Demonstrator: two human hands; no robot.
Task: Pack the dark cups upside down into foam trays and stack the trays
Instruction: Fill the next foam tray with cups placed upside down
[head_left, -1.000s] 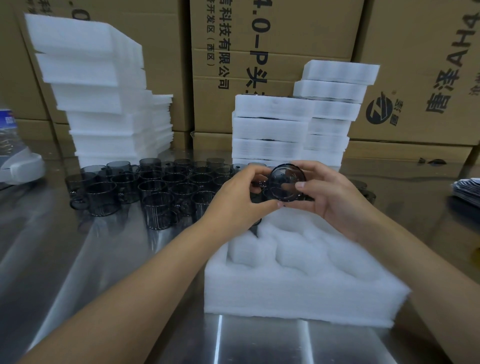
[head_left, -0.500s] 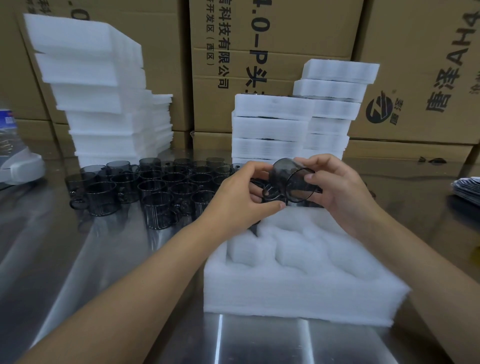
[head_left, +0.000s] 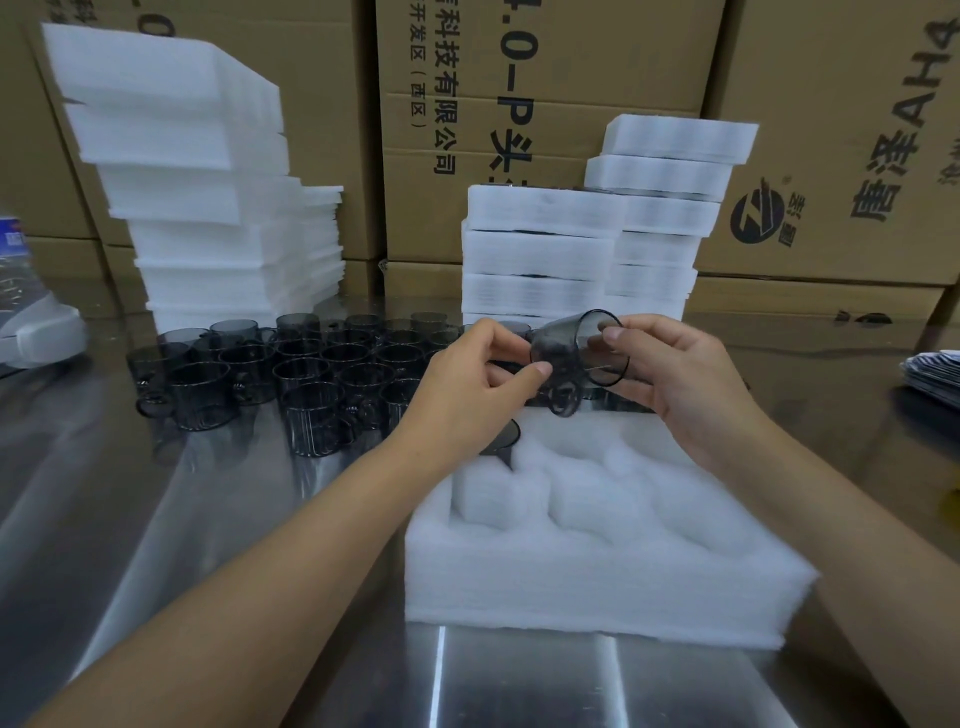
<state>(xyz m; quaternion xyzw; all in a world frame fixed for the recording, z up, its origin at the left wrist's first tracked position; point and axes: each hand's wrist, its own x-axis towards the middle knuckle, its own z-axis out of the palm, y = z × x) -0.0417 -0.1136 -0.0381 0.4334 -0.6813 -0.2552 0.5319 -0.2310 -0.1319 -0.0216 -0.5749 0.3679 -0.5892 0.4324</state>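
Two hands, left hand (head_left: 467, 384) and right hand (head_left: 691, 379), pinched one dark translucent handled cup (head_left: 571, 348) between them, tipped on its side with its mouth rightward, above the far edge of the white pocketed foam tray (head_left: 597, 587). Another dark cup (head_left: 506, 434) sat in the tray's far-left pocket, half hidden by the left hand. Upright dark cups (head_left: 291, 364) crowded the shiny steel table (head_left: 130, 493) just left of the tray; stacked white foam trays (head_left: 540, 249) stood close behind.
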